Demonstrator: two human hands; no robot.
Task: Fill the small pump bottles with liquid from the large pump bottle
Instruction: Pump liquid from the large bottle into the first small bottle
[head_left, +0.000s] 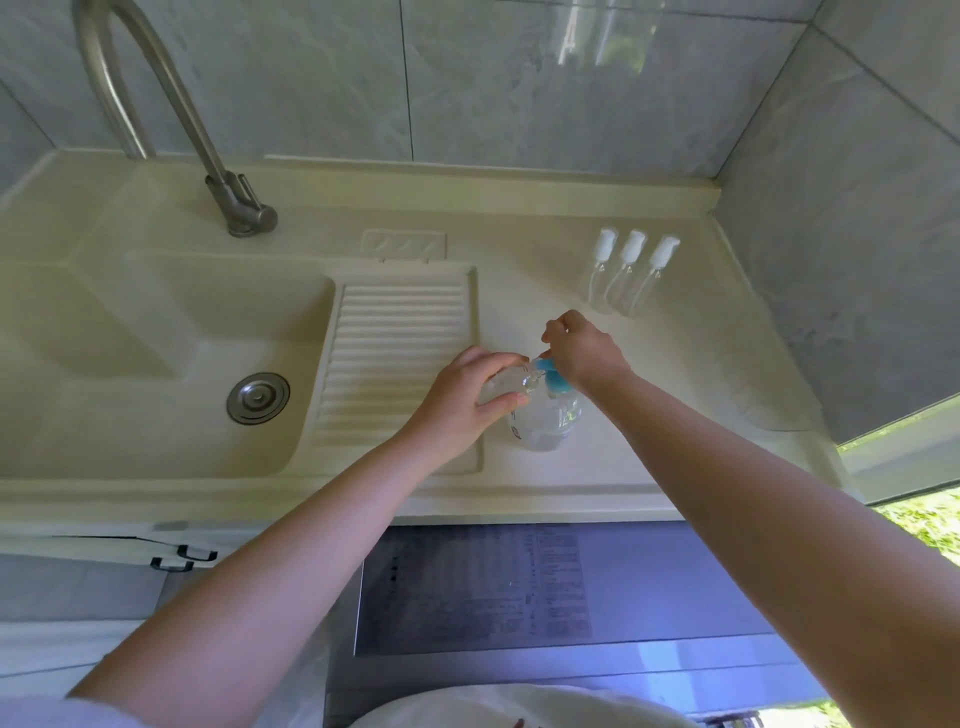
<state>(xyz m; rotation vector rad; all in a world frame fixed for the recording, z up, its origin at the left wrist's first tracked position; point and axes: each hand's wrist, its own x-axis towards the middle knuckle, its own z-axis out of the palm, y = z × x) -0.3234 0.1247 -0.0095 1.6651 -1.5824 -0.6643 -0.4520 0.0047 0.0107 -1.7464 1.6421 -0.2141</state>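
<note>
While the left hand (462, 400) curls its fingers (501, 402) round a small clear bottle (506, 384), tilting its open mouth to the spout, the large pump bottle (545, 415) stands upright on the surface (649, 415) just beside it. Pressing the blue pump head (553, 376), the right hand (584, 353) has its fingers bent over it, likely dispensing; three capped small bottles (631, 275) wait behind, well apart

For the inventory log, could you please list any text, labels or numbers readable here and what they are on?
None can be read.
Large pump bottle: a label edge with a red mark, too blurred.
Grey panel below the counter: rows of print, too small and blurred.
Three small pump bottles: no visible text.
</note>
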